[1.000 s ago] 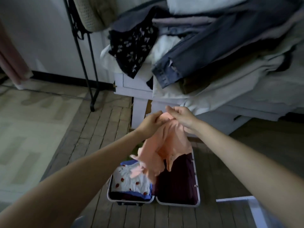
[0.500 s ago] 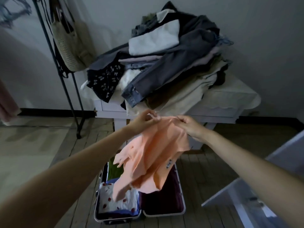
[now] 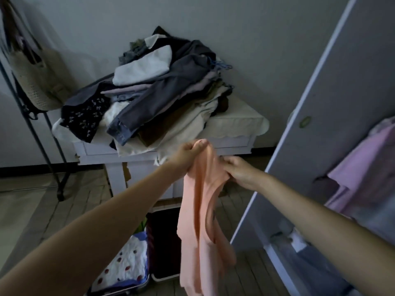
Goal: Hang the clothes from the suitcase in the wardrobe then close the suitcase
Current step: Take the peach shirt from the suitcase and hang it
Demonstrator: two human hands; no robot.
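At the centre of the frame we grip a peach-coloured, soft cotton top (image 3: pixel 201 210) with both hands. Our left hand (image 3: pixel 188 155) bunches the garment's upper edge in a closed fist, the thumb pressed over the fabric. Our right hand (image 3: pixel 239 171), just beside it and a little lower, pinches the cloth with curled fingers. The top hangs straight down from the two hands in long folds to the bottom edge of the frame.

Below it, at the lower centre, the open hard-shell suitcase with a pale rim (image 3: pixel 164 276) lies on the wooden floor. Its left half holds a white garment with red spots (image 3: pixel 126 265), and its right half shows a dark lining.

On the right of the frame stands the white wardrobe with its door open (image 3: pixel 320 103); pink and lilac clothes (image 3: pixel 367 167) hang inside it.

In the upper centre a white table (image 3: pixel 235 144) carries a heap of folded and loose clothes (image 3: pixel 160 92), among them grey trousers and a dark floral piece. At the upper left a woven beige bag (image 3: pixel 36 82) hangs from a black metal stand (image 3: pixel 51 150).
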